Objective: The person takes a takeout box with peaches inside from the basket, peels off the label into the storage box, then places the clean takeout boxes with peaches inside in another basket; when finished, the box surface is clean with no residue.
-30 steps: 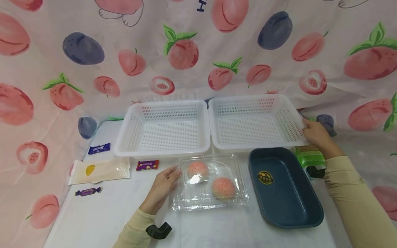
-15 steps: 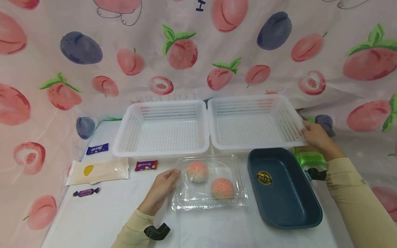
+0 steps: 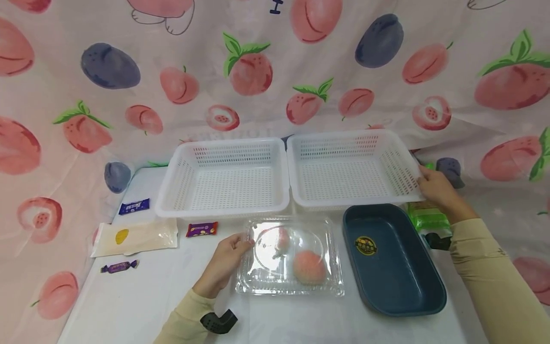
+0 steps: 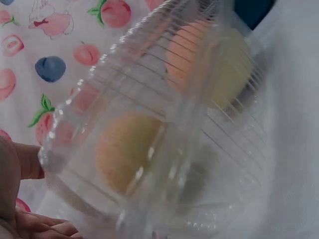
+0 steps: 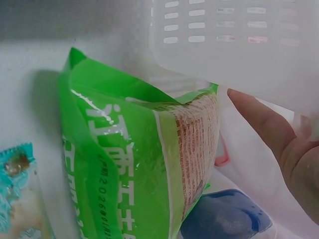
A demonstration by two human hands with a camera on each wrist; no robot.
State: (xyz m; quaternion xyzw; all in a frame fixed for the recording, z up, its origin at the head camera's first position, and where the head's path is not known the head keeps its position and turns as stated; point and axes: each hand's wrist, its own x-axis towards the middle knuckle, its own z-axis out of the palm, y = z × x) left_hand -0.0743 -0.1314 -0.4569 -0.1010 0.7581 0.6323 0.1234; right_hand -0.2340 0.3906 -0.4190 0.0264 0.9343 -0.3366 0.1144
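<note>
My left hand (image 3: 224,264) pinches the left edge of a clear plastic clamshell box (image 3: 281,289) at the front middle of the table. Inside it are two round pink-topped buns (image 3: 309,268), one partly veiled by glare on the lid. In the left wrist view the thumb (image 4: 31,160) meets the box's rim and the other fingers lie lower down. At the right, my right hand (image 3: 442,191) grips the right rim of a white perforated basket (image 3: 356,203). Its thumb (image 5: 261,119) shows under the rim in the right wrist view; the other fingers are mostly hidden.
A second white basket (image 3: 223,210) stands on the left. A dark blue tray (image 3: 397,267) lies front right, with a green packet (image 3: 429,217) beyond it. A cream packet (image 3: 135,239) and several wrapped sweets, including a purple one (image 3: 202,229), lie at left.
The box has tilted a little in my left hand; its near edge and the buns appear slightly lower, and glare has spread over the lid. My right hand stays on the basket rim.
</note>
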